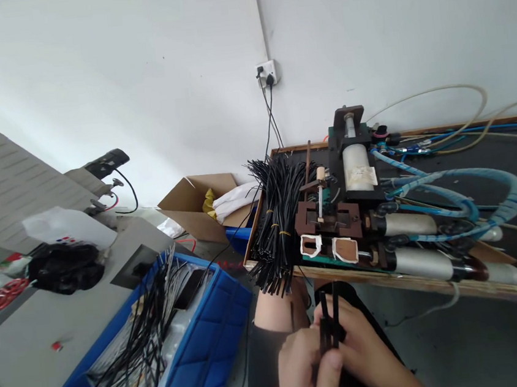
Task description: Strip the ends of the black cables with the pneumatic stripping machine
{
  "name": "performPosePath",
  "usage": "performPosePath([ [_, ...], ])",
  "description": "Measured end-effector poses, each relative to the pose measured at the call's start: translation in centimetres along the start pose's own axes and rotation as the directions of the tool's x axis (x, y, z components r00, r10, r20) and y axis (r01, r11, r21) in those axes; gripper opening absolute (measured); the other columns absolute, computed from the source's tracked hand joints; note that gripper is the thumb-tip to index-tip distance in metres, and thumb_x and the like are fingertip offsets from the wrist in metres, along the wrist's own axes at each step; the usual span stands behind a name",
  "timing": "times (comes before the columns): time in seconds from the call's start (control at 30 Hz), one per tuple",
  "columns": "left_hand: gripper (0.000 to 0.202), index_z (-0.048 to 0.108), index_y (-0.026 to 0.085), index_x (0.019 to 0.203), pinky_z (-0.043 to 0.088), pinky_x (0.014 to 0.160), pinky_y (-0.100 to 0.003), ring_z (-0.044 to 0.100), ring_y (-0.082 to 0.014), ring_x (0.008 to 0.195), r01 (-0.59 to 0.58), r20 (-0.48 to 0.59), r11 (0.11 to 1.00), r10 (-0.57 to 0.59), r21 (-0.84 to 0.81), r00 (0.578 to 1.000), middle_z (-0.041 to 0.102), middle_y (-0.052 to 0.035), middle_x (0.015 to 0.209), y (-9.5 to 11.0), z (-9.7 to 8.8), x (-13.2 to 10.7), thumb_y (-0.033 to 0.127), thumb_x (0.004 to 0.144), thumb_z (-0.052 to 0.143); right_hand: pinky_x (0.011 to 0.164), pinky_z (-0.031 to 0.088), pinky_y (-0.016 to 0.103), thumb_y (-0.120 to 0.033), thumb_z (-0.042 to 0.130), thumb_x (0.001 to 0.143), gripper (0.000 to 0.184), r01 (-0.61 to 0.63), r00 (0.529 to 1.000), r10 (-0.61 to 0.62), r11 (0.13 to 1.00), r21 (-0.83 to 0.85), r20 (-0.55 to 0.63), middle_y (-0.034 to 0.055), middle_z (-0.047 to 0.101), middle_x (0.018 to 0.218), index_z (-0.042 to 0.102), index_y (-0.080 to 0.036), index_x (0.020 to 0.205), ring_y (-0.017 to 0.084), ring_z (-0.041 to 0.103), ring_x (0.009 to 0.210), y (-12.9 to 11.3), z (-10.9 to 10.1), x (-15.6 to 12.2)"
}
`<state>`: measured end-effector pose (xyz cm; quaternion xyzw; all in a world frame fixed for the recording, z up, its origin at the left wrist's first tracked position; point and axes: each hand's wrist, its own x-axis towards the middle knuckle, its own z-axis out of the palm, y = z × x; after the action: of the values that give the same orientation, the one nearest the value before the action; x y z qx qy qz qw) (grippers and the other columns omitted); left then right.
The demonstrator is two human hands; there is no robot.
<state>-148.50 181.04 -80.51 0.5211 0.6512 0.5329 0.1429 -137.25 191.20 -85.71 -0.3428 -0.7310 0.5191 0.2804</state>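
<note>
My left hand [299,361] and my right hand [360,343] meet above my lap, below the front edge of the workbench. Between them, closed fingers grip a few short black cables [335,308], whose ends point upward. The lower part of these cables is hidden by my fingers and thumb. Beyond my hands, a thick bundle of black cables [279,216] lies on the bench's left end, tied with yellow bands. To its right sits a pneumatic clamping fixture [328,220] with brown metal blocks and a lever.
Silver air cylinders [409,225] and blue hoses [511,185] occupy the bench's right side. A blue crate [201,353] holding loose cables stands at my left. Behind it is an open cardboard box [186,204]. A grey machine table [21,360] fills the far left.
</note>
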Motion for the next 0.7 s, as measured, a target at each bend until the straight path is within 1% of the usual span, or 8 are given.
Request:
performPosePath([
  [0.07,0.033,0.075,0.025,0.093,0.052,0.06,-0.026,0.066,-0.0177,0.062,0.014,0.094,0.999,-0.011,-0.033,0.996,0.073,-0.0021,0.073,-0.2,-0.3,0.8,0.049,0.107,0.058,0.079,0.049,0.037,-0.046,0.06,0.104,0.028,0.109,0.993,-0.097,0.969,0.22,-0.066,0.006,0.066,0.088,0.071,-0.026,0.088,0.026,0.061,0.086,-1.6,-0.6,-0.3],
  [0.13,0.027,0.071,0.023,0.09,0.048,0.055,-0.023,0.062,-0.0142,0.057,0.017,0.168,0.998,-0.006,-0.063,0.986,0.07,-0.0004,0.069,-0.6,-0.5,1.7,0.04,0.108,0.058,0.08,0.051,0.038,-0.052,0.056,0.108,0.036,0.214,0.975,-0.17,0.897,0.387,-0.147,0.0082,0.069,0.092,0.079,-0.028,0.096,0.027,0.063,0.088,-2.7,-1.0,-0.5],
  [0.2,0.024,0.068,0.022,0.087,0.047,0.054,-0.021,0.06,-0.0128,0.057,-0.01,0.19,0.999,0.018,-0.045,0.982,0.068,0.0005,0.068,-0.9,-0.7,2.5,0.034,0.107,0.059,0.081,0.053,0.039,-0.055,0.06,0.107,0.036,0.276,0.957,-0.205,0.86,0.429,-0.204,0.0101,0.072,0.096,0.085,-0.03,0.101,0.029,0.065,0.089,-3.4,-1.0,-0.5],
  [0.27,0.024,0.068,0.023,0.085,0.048,0.055,-0.022,0.059,-0.0136,0.058,-0.05,0.191,0.999,0.047,0.008,0.98,0.067,0.0002,0.068,-1.2,-0.9,3.0,0.032,0.105,0.061,0.081,0.054,0.039,-0.052,0.068,0.103,0.028,0.294,0.949,-0.206,0.847,0.442,-0.238,0.0104,0.073,0.097,0.087,-0.031,0.101,0.029,0.066,0.088,-3.7,-0.8,-0.2],
  [0.37,0.027,0.069,0.024,0.081,0.051,0.054,-0.024,0.058,-0.016,0.056,-0.091,0.177,0.995,0.081,0.05,0.981,0.065,-0.0008,0.066,-1.7,-0.8,3.3,0.036,0.103,0.063,0.084,0.053,0.037,-0.044,0.073,0.101,0.021,0.256,0.962,-0.166,0.831,0.493,-0.218,0.0097,0.074,0.096,0.088,-0.03,0.097,0.027,0.066,0.089,-3.5,-0.3,0.4],
  [0.47,0.032,0.069,0.024,0.077,0.055,0.057,-0.027,0.06,-0.0182,0.058,-0.06,0.093,0.994,0.051,0.091,0.994,0.064,-0.0024,0.066,-2.1,-0.5,3.1,0.042,0.103,0.062,0.078,0.051,0.033,-0.045,0.074,0.1,0.029,0.175,0.978,-0.067,0.778,0.603,-0.196,0.0082,0.07,0.09,0.086,-0.025,0.082,0.024,0.063,0.084,-2.9,0.1,0.9],
  [0.6,0.036,0.074,0.024,0.078,0.058,0.061,-0.032,0.065,-0.0211,0.059,-0.003,-0.006,0.996,0.004,0.092,1.0,0.068,-0.0056,0.068,-2.3,-0.5,3.1,0.048,0.102,0.061,0.06,0.041,0.027,-0.048,0.08,0.091,0.035,0.058,0.981,0.122,0.561,0.826,-0.152,0.0049,0.063,0.079,0.079,-0.02,0.07,0.017,0.054,0.07,-2.5,0.1,1.4],
  [0.7,0.033,0.077,0.026,0.085,0.058,0.058,-0.035,0.067,-0.0245,0.056,0.021,-0.045,0.995,-0.017,0.1,0.999,0.069,-0.0054,0.065,-2.6,-1.0,3.2,0.051,0.101,0.062,0.051,0.032,0.025,-0.05,0.076,0.093,0.038,-0.025,0.995,0.093,0.484,0.875,-0.024,0.0047,0.064,0.072,0.078,-0.017,0.074,0.014,0.049,0.061,-2.2,-0.3,1.4],
])
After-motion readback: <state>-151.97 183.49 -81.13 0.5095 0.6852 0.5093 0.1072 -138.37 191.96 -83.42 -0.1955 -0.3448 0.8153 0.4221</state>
